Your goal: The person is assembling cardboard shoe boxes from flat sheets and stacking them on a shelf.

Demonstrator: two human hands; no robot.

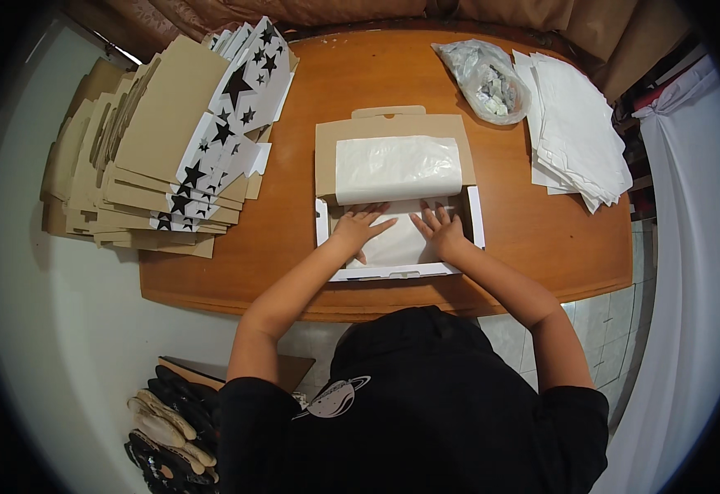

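While both bare hands press palm-down inside it, an open, shallow cardboard box (321, 226), white outside and brown inside, sits near the front edge of the brown wooden table (541, 239), its long axis running left to right. Head view only. Left hand (360, 227) and right hand (442, 230): fingers spread wide, flat on the thin white paper lining (391, 249), gripping nothing. Key relation: glossy white paper flap (397, 170) lies just beyond the fingertips, draped on the brown lid (325, 152), long side also left to right; both hands about equally near. Whether flap and lining are one sheet, can't tell. Nothing stands between fingers and flap. Around: tall stack of flat brown cardboard with black-starred white panels (162, 115) at left; clear plastic bag of scraps (492, 86) and loose white paper sheets (578, 123) at far right, all well apart from the box. Black and beige shoe-like pieces (162, 424) lower left, below tabletop.
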